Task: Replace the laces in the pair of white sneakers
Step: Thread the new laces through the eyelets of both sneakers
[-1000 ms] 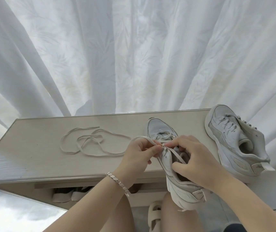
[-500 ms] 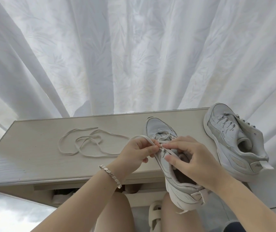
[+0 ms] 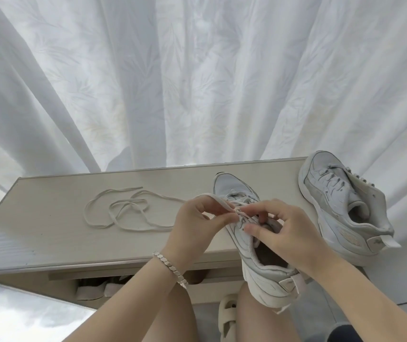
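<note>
A white sneaker (image 3: 259, 265) rests with its toe on the pale wooden bench (image 3: 49, 233) and its heel on my knee. My left hand (image 3: 195, 225) pinches a flat white lace (image 3: 218, 202) that arches over to the eyelets. My right hand (image 3: 286, 233) holds the sneaker's tongue area, its fingertips at the lace near the eyelets. The other end of this lace trails left and lies in loose loops (image 3: 123, 211) on the bench. The second white sneaker (image 3: 340, 206), laced, lies tilted at the bench's right end.
White curtains (image 3: 197, 82) hang close behind the bench. Under the bench top, other shoes (image 3: 98, 288) sit on a shelf. My bare knees and a sandalled foot (image 3: 227, 317) are below the held sneaker.
My hands have shifted slightly at the eyelets; the left thumb and finger have re-pinched the lace and the right fingers have spread over the tongue. The sneaker stays in place.
</note>
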`<state>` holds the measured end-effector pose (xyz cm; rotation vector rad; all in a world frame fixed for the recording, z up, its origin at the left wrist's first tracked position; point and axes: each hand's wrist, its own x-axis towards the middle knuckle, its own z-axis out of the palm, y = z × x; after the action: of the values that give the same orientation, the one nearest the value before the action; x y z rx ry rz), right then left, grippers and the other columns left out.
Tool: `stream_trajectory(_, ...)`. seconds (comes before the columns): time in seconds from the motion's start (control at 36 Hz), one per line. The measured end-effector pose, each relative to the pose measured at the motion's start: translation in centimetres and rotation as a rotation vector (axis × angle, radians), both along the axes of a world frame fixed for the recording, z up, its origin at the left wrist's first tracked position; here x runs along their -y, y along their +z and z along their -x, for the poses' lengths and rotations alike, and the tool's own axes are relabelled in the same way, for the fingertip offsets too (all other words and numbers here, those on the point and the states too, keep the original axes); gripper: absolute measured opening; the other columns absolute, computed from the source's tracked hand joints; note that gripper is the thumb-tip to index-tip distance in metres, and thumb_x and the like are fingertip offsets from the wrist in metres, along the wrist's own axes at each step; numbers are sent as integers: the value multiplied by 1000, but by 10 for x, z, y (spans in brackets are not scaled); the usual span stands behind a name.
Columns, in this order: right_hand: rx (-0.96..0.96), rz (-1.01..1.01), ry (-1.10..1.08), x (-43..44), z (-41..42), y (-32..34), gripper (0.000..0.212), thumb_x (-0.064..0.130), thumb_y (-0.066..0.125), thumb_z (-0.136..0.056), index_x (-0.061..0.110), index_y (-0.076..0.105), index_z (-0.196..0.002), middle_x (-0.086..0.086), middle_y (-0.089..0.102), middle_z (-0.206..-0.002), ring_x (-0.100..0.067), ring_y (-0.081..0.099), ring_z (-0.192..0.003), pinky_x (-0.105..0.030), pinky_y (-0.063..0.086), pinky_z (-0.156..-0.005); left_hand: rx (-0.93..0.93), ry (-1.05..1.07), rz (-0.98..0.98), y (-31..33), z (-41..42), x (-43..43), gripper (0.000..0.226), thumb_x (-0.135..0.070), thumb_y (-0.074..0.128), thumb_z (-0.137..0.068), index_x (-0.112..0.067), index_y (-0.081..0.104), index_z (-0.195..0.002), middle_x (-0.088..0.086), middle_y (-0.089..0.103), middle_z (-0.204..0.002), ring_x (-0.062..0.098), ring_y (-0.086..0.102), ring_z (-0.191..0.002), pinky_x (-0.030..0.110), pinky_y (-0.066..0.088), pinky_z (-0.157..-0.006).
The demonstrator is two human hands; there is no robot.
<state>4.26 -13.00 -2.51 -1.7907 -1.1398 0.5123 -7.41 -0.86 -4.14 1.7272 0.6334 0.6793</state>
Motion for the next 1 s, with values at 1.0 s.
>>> stream_trajectory(1.0,465,-316,-162,-15,7,-11,25,32,49,-89,15,66,-84,2,69,-79,-8,58,-76,-21,47,-69,2,0,-68,-15,-13,43,14,-31,53,-92,-32,55,-105,-19,58,-103,2,55,-102,16,42,-85)
